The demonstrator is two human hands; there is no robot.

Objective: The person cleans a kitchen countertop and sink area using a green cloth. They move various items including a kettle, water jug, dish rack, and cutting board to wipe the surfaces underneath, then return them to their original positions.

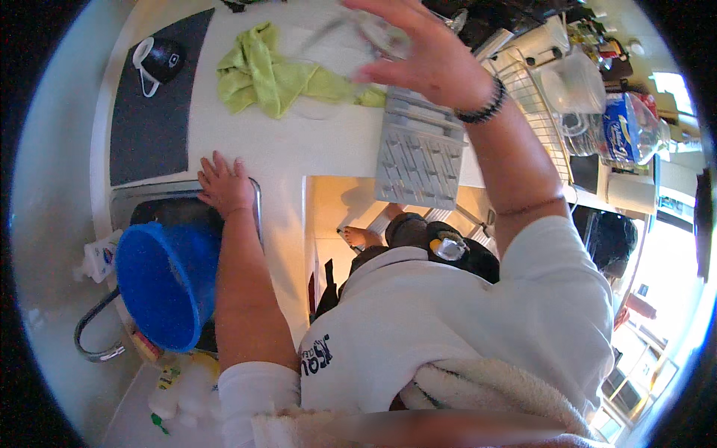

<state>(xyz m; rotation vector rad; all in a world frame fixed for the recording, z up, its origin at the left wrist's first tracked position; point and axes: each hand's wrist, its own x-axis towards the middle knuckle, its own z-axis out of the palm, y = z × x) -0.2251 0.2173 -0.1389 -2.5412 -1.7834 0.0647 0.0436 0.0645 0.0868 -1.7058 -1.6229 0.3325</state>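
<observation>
My left hand [227, 187] lies palm down with spread fingers on the white countertop [269, 151], at the corner of the metal sink [255, 196]. It holds nothing. My right hand [425, 61] is raised over the far part of the counter, blurred, with thumb and fingers apart. A see-through, curved thing [386, 36] shows blurred between them; whether it is gripped is unclear. Below that hand, a crumpled green cloth [274, 78] lies on the counter. Nearer me, a grey plastic drying rack part with prongs [417, 162] juts past the counter's front edge.
A blue bucket [162, 285] lies tilted in the sink, beside a curved faucet [92, 330] and a white bottle [103, 257]. On a dark mat [151, 123] rests a black mug [165, 59]. Rightward are a wire rack [529, 106] and a large plastic bottle [630, 129].
</observation>
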